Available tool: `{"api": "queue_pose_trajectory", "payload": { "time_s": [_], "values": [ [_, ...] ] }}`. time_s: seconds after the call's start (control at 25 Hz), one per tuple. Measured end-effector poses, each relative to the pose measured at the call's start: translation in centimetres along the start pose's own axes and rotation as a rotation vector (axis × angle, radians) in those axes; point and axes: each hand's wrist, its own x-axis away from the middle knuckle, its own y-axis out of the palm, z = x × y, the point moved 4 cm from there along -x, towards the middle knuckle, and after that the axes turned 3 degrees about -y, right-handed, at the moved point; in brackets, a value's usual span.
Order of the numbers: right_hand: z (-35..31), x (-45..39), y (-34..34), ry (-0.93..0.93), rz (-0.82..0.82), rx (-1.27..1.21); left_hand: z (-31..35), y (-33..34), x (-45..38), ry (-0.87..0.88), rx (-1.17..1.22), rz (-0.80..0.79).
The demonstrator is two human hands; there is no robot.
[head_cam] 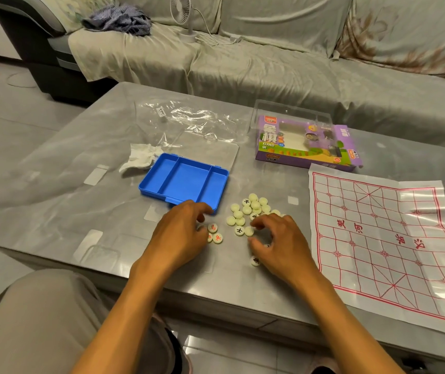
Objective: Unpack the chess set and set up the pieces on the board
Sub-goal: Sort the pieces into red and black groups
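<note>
Just left of the left hand, the table (pixel 62 190) is lying bare, its near edge running close under both wrists. The left hand (pixel 181 233) is hovering low with fingers curled loosely; whether it is pinching anything I cannot tell. Red pieces (pixel 215 233) are lying face up at its fingertips. Just beyond it the blue tray (pixel 186 180) is sitting empty, with a crumpled tissue (pixel 140 157) and clear wrap (pixel 189 120) further out.

Between the hands the pile (pixel 248 214) of pale pieces is lying loose, many face down. The right hand (pixel 278 238) is curling over the pile's near side, fingertips touching pieces; a firm hold on any one is not plain. One piece (pixel 255 261) is lying under its thumb side, nearest the table edge.

Beyond the right hand the box (pixel 305 144) is lying open. To its right the board (pixel 386 238) is lying flat but creased and empty, its near corner overhanging the edge.

Likely risks: a sweeping finger is apt to roll a round piece off the near edge, since little margin is left there; a sleeve or wrist dragging across the thin board could slide or crumple it, or pull it off by the overhanging corner. Open room is lying left of the left hand and between pile and board, the safer paths for carrying pieces across.
</note>
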Motion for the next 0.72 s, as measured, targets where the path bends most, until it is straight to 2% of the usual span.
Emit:
{"api": "queue_pose_trajectory", "payload": {
  "time_s": [0.2, 0.4, 0.72],
  "values": [
    [-1.3, -1.0, 1.1, -0.012, 0.034, 0.06, 1.7, 1.3, 0.8, 0.134, 0.006, 0.0],
    [0.0, -1.4, -0.4, 0.171, 0.044, -0.263, 1.2, 1.3, 0.7, 0.124, 0.009, -0.003],
    [-0.1, -1.7, -1.4, 0.2, -0.054, -0.292, 1.5, 1.5, 0.2, 0.116, -0.003, -0.023]
  ]
}}
